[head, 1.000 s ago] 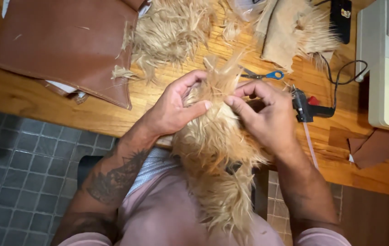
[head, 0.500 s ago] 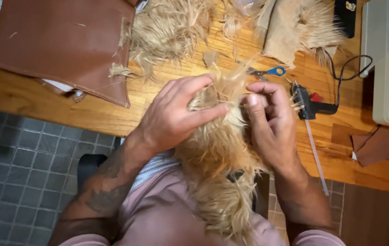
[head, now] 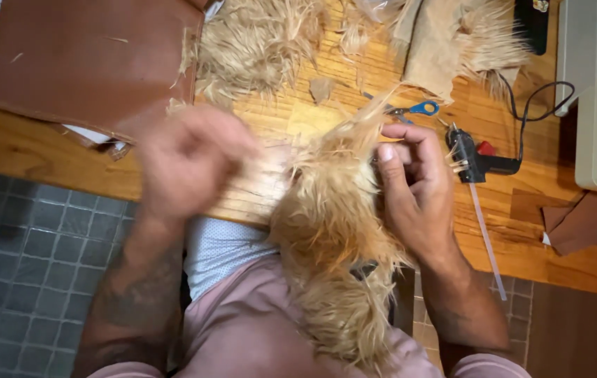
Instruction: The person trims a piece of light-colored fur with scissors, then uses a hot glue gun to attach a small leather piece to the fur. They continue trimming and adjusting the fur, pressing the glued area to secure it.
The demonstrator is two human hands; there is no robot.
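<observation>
Our right hand (head: 417, 185) pinches the shaggy, long-piled tan faux fur strip (head: 333, 245) between thumb and curled fingers; it drapes from the wooden tabletop (head: 291, 119) edge onto our lap. Our left hand (head: 190, 161) is blurred; we cannot tell its fingers' state.

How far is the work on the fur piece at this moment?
Done: fur scraps lie cut on the wooden table, beside blue-handled scissors. In hand: the right hand pinches the long tan fur piece; the blurred left hand is off it. Left: the glue gun lies unused nearby.
</observation>
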